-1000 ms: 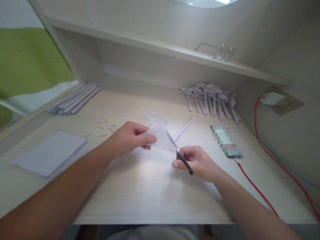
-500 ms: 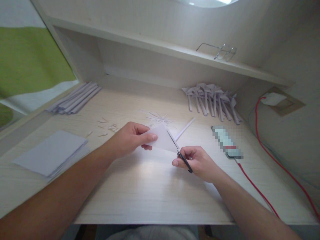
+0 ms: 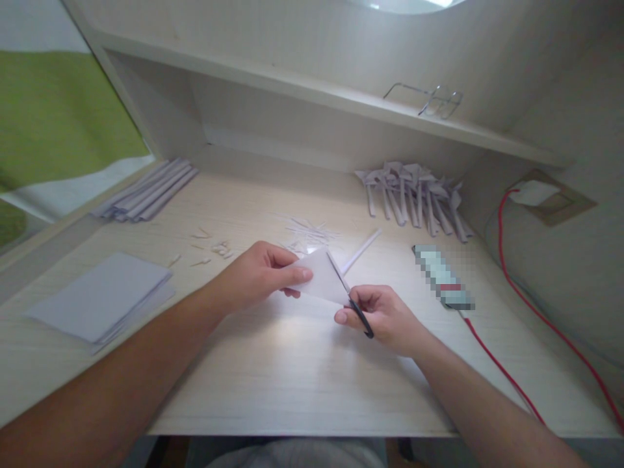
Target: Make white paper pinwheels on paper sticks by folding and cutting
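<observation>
Folded white paper (image 3: pixel 322 278), light, limp, easily creased, pinched at its left edge by left hand (image 3: pixel 258 276); right hand (image 3: pixel 385 315) gripping black scissors (image 3: pixel 348 296) at its right edge

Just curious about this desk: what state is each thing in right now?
Left hand: pinching the paper piece.
Right hand: holding scissors, blades at the paper's edge.
Paper stack: lying flat.
Glasses: resting on the shelf.
Red cable: plugged into the wall socket.
</observation>
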Demonstrator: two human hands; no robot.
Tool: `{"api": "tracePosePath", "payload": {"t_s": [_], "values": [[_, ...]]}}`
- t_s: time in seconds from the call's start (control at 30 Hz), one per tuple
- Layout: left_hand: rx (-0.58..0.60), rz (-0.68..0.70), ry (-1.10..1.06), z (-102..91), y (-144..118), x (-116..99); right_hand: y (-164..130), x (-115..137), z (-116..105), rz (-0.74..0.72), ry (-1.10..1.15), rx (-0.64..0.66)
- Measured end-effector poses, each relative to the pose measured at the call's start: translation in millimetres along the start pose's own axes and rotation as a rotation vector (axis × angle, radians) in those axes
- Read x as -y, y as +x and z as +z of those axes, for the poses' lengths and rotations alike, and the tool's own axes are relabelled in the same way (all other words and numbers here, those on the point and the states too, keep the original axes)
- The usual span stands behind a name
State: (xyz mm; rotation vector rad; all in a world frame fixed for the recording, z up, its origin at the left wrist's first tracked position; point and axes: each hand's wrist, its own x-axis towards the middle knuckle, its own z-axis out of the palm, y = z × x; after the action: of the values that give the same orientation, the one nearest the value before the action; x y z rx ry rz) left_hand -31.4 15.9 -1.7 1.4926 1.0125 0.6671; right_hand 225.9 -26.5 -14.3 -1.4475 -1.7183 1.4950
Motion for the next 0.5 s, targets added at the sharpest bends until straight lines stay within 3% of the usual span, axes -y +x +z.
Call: {"api": "tracePosePath", "payload": {"t_s": [0.5], "values": [[0.056, -0.006, -0.014, 8.2, 0.9, 2.2, -1.0, -0.5, 2.3, -0.013, -0.001, -0.001]]}}
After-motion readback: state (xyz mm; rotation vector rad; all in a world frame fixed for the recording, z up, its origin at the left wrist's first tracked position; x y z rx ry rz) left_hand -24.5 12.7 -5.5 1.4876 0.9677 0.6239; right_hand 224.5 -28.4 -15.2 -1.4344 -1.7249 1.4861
